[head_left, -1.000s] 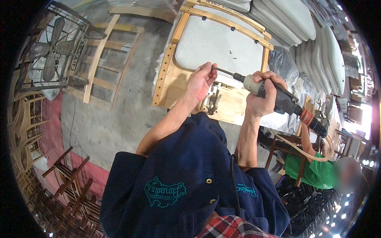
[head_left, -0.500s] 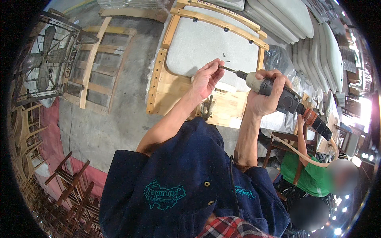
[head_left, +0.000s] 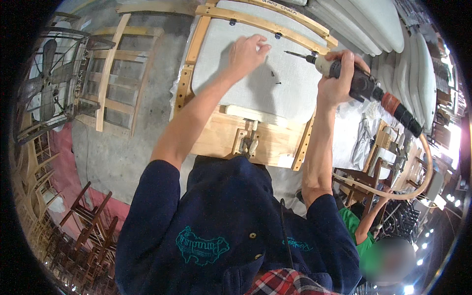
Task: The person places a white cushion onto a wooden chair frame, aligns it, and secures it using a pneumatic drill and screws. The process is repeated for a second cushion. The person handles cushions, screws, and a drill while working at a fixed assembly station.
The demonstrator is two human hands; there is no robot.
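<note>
In my right hand (head_left: 339,81) is a power screwdriver (head_left: 361,83) with a tan hose; its long thin bit points left above a pale, round-cornered padded panel (head_left: 216,73). My left hand (head_left: 248,55) hovers over that panel, left of the bit tip, its fingers loosely curled and the thumb a little apart from the index finger. Nothing shows between them. Two small dark screws (head_left: 278,83) lie on the panel. Around it runs a wooden jig (head_left: 185,86), whose far bar (head_left: 255,28) carries black brackets (head_left: 278,35). A wooden block (head_left: 255,116) on a toggle clamp (head_left: 251,140) meets the near edge.
Stacked pale padded panels (head_left: 344,24) stand at the far right. To the left are a wooden pallet (head_left: 115,78) and a caged fan (head_left: 49,73). Chair frames (head_left: 91,216) crowd the lower left. A person in a green shirt (head_left: 350,223) is at the lower right.
My left hand has left the bit tip and moved up and left. The screwdriver has risen and shifted right in my right hand. My view has shifted, uncovering the clamp and block.
</note>
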